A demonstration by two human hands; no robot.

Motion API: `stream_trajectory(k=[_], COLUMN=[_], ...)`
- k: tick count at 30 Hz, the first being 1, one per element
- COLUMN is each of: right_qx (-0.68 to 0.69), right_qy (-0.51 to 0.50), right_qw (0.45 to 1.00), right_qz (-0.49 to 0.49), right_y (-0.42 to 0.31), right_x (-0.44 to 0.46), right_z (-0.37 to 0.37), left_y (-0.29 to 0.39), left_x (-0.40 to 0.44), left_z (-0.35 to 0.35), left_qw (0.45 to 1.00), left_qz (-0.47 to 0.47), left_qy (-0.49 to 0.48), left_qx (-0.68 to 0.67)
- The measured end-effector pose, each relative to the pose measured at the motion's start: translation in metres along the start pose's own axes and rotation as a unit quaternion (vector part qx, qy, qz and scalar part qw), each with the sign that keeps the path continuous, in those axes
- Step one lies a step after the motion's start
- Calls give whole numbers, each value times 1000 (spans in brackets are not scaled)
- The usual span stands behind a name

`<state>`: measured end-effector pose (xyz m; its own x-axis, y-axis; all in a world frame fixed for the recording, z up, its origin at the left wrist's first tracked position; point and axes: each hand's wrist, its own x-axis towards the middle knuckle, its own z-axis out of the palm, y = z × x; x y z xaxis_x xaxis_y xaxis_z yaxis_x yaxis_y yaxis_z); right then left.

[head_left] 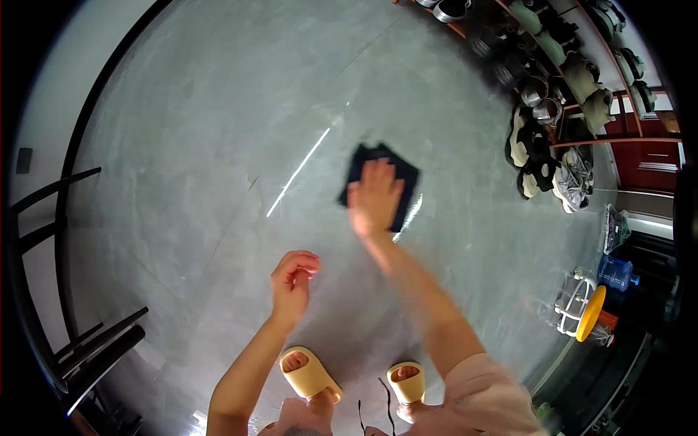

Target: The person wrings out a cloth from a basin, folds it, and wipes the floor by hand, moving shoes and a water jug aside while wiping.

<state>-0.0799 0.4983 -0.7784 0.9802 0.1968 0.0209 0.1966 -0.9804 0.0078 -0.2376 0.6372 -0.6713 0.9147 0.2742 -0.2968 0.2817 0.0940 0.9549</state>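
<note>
My right hand (376, 198) lies flat on a dark, folded cloth (407, 176), with the fingers stretched out. The hand is slightly blurred, and the cloth rests on the grey floor (218, 109) under the palm. Nearer my feet, my left hand (293, 282) hovers with its fingers curled in toward the thumb. Nothing shows in it.
Yellow slippers (309, 372) are on my feet. Shoes stand on the rack (618, 140) at upper right, and more shoes (534, 149) sit on the floor beside it. A yellow-topped stool (591, 314) and a blue water jug (616, 273) are at right. Black furniture legs (109, 360) rise at left.
</note>
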Motion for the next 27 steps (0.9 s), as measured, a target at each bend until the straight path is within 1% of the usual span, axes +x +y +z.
stream_trajectory(k=[1, 2, 4, 5, 6, 8, 9, 10, 11, 12, 13, 14, 15, 16, 18, 19, 20, 21, 22, 23, 24, 25, 26, 27], right_qx=[-8, 18, 103, 158, 318, 381, 302, 141, 180, 179, 107, 101, 53, 36, -11, -11, -12, -41, -138, 24, 37, 15, 16, 84], right_qy=[-50, -59, -61, -42, 22, 71, 40, -119, -92, -75, 23, 53, 35, 27, 0, 5, 9, -14, -43, -131, -88, 67, 44, 35], right_qw=[998, 995, 969, 945, 887, 836, 865, 904, 926, 953, 988, 993, 997, 995, 966, 954, 940, 928, 930, 926, 961, 990, 998, 996], right_qz=[-37, -81, -218, -283, -335, -389, -399, -386, -319, -233, -105, -36, 35, 94, 258, 299, 340, 370, 339, 353, 261, 123, 52, -26], right_y=[-41, -77, -143, -164, -174, -174, -156, -134, -99, -65, 6, 50, 89, 129, 179, 184, 189, 178, 162, 105, 77, 51, 4, -34], right_x=[-8, -16, -41, -56, -70, -69, -64, -44, -38, -26, -25, -29, -33, -40, -52, -50, -50, -42, -35, -2, -3, -12, -9, -12], right_z=[-8, -11, -19, -17, 1, 27, 22, -19, -5, -25, -8, -1, -4, 0, 7, 12, 18, 21, 32, -40, -27, 19, 5, 0], left_y=[1, -1, -4, -1, 0, -3, -10, -12, -12, -13, -22, -31, -43, -50, -49, -50, -52, -53, -54, -49, -49, -48, -48, -47], left_x=[3, 7, 14, 17, 21, 27, 30, 33, 35, 36, 38, 39, 40, 42, 45, 47, 50, 55, 60, 65, 74, 86, 96, 108], left_z=[-5, -10, -17, -18, -18, -19, -19, -17, -14, -10, -4, 0, 0, 0, -5, -9, -14, -19, -24, -30, -37, -45, -52, -60], left_qw=[1000, 999, 995, 990, 990, 990, 988, 988, 988, 987, 993, 993, 995, 996, 991, 983, 969, 950, 927, 928, 902, 872, 839, 827], left_qz=[2, 9, 26, 14, 27, 51, 42, 41, 40, 40, 17, 13, 16, 19, 17, 15, 47, 80, 112, 86, 107, 127, 147, 131], left_qy=[27, 39, 68, 88, 98, 113, 125, 119, 113, 107, 93, 93, 88, 82, 90, 93, 112, 131, 148, 138, 153, 168, 183, 180], left_qx=[-15, -34, -71, -106, -93, -67, -81, -91, -100, -109, -72, -67, -47, -28, 98, 160, 216, 271, 325, 335, 389, 441, 492, 516])
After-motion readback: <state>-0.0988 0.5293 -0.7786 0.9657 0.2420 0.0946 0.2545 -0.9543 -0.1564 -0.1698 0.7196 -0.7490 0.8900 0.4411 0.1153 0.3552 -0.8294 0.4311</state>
